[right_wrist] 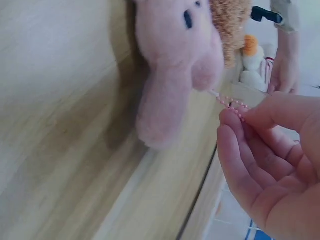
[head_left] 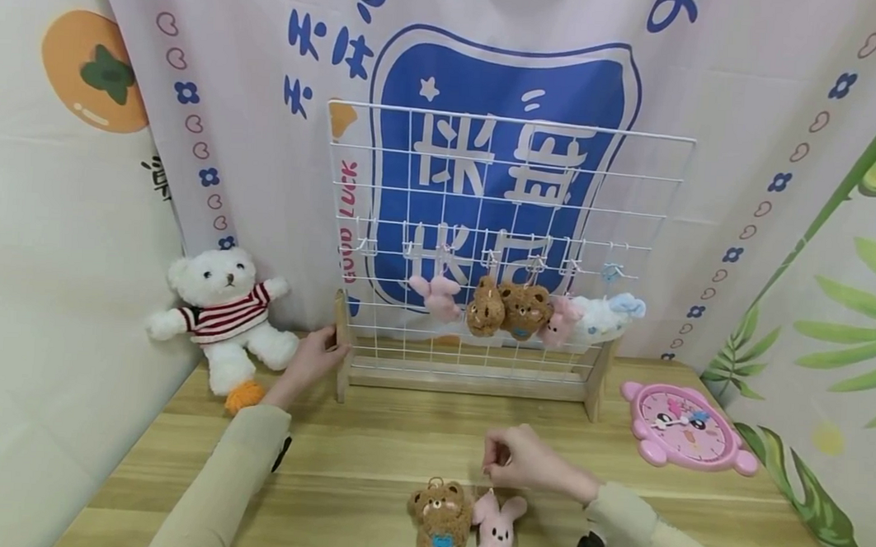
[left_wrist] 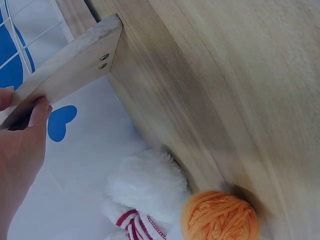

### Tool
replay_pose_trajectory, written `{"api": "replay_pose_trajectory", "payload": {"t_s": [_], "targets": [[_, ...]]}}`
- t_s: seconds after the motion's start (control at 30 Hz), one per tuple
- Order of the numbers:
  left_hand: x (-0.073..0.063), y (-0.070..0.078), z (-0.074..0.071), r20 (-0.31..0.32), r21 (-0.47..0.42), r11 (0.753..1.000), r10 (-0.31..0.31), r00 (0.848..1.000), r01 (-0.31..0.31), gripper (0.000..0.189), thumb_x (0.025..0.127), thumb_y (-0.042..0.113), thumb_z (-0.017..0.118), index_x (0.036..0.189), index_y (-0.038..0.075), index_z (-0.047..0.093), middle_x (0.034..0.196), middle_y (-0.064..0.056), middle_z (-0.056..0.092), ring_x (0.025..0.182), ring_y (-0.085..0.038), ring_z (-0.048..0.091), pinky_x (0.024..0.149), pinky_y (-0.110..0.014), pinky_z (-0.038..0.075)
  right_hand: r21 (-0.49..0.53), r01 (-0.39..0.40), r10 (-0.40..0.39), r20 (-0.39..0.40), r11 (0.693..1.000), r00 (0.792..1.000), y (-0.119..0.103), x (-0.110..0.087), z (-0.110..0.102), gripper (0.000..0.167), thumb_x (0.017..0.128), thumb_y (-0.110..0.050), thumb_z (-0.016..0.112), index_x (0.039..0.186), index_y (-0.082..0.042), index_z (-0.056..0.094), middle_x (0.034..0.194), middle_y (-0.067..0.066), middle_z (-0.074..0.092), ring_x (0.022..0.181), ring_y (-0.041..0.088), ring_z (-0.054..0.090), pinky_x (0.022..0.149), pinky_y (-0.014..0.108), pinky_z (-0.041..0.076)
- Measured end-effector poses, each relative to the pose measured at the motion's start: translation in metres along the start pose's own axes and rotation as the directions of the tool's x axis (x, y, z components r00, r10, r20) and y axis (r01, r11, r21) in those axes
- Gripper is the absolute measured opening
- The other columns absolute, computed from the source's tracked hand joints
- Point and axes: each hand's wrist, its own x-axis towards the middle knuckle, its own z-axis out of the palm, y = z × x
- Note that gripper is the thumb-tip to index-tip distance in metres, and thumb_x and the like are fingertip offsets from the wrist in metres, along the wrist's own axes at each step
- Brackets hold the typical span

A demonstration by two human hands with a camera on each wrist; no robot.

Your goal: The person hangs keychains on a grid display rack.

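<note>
My left hand (head_left: pixel 316 356) grips the left wooden upright (left_wrist: pixel 75 62) of a white wire display rack, fingers and thumb on either side of it. Near the table's front, my right hand (head_left: pixel 528 462) pinches the pink bead chain (right_wrist: pixel 223 101) of a pink rabbit plush keychain (head_left: pixel 496 537) between thumb and fingertip. In the head view the rabbit lies face up, ears towards the rack. Close beside it on the left is a brown bear plush keychain (head_left: pixel 442 522) with a blue patch on its belly.
From hooks on the wire grid (head_left: pixel 442 198) hang pink plushes, brown bears (head_left: pixel 527 309) and a white-and-blue plush (head_left: pixel 602 317). A white teddy (head_left: pixel 231 320) in a striped sweater sits left, an orange yarn ball (left_wrist: pixel 220 217) at its foot. A pink clock (head_left: pixel 686 427) lies right.
</note>
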Motion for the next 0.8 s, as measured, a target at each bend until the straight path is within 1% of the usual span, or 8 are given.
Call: {"api": "replay_pose_trajectory", "payload": {"t_s": [0.1,0.23,0.5,0.67,0.8], "targets": [[0.0,0.001,0.0,0.005,0.005,1.0,0.001,1.0,-0.001,0.042,0.099,0.01,0.055,0.135,-0.011,0.051,0.132,-0.033,0.059,0.125,-0.045,0.056,0.103,-0.056,0.049,0.019,0.015,-0.014,-0.03,1.0,0.999,-0.002,-0.001,-0.005,0.012,0.085,0.002,0.068,0.082,-0.009,0.064,0.079,0.003,0.073,0.069,-0.003,0.063,0.062,0.016,0.056],[0.0,0.001,0.0,0.006,0.013,1.0,-0.004,1.0,0.004,0.043,0.099,0.011,0.055,0.136,-0.01,0.05,0.132,-0.032,0.059,0.126,-0.045,0.056,0.104,-0.055,0.049,0.014,0.03,-0.029,-0.084,0.999,0.996,-0.007,-0.002,-0.013,0.012,0.086,0.001,0.069,0.083,-0.008,0.063,0.081,0.004,0.074,0.072,-0.001,0.066,0.065,0.016,0.057],[0.0,0.001,0.001,0.003,-0.005,1.0,0.008,1.0,-0.008,0.043,0.098,0.008,0.055,0.136,-0.012,0.05,0.133,-0.034,0.058,0.126,-0.046,0.055,0.104,-0.056,0.048,0.014,0.006,-0.004,-0.179,1.0,0.984,-0.019,-0.003,-0.032,0.011,0.087,-0.004,0.071,0.084,-0.01,0.063,0.084,0.005,0.074,0.075,0.001,0.068,0.068,0.018,0.059],[0.0,0.002,0.0,0.004,-0.005,1.0,0.008,1.0,-0.008,0.043,0.098,0.007,0.055,0.136,-0.012,0.049,0.133,-0.034,0.057,0.127,-0.046,0.055,0.104,-0.056,0.048,-0.016,0.02,-0.023,-0.251,1.0,0.968,-0.03,0.002,-0.046,0.011,0.086,-0.005,0.073,0.086,-0.009,0.063,0.084,0.005,0.073,0.074,0.001,0.066,0.067,0.02,0.059],[-0.001,0.002,0.0,0.007,0.002,1.0,0.011,1.0,-0.011,0.042,0.099,0.008,0.055,0.136,-0.013,0.049,0.133,-0.034,0.057,0.126,-0.047,0.055,0.105,-0.056,0.048,-0.036,0.016,-0.026,-0.302,0.999,0.953,-0.04,0.009,-0.06,0.01,0.087,-0.007,0.073,0.086,-0.01,0.064,0.083,0.004,0.072,0.072,0.0,0.064,0.066,0.02,0.058]]}}
